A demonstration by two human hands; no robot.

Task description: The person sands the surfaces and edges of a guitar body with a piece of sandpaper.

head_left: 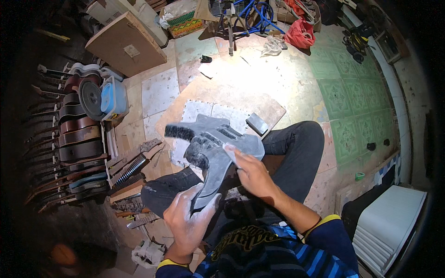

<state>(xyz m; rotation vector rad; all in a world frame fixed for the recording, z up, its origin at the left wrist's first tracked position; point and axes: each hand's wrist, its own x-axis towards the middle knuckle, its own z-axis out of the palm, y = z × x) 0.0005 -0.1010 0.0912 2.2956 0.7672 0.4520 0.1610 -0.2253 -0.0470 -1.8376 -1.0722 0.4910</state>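
Note:
A grey, dust-covered electric guitar body [218,155] with angular horns and dark slots cut in its top lies tilted over my lap. My left hand [187,217], white with dust, is wrapped round its near horn, thumb on one side and fingers on the other. My right hand [252,173] presses against the body's right edge with its fingers bent together. Something pale shows at the fingertips; whether it is a small sheet or just dust, I cannot make out. A dark rectangular block [257,123] with a grey top lies beyond the body.
Under the body is a pale foam mat [190,110] on a brown board [273,104]. Files, springs and a guitar neck [132,160] lie at left, beside a rack of guitars [81,139] and a blue tub [113,97]. A white cabinet [389,227] stands at right.

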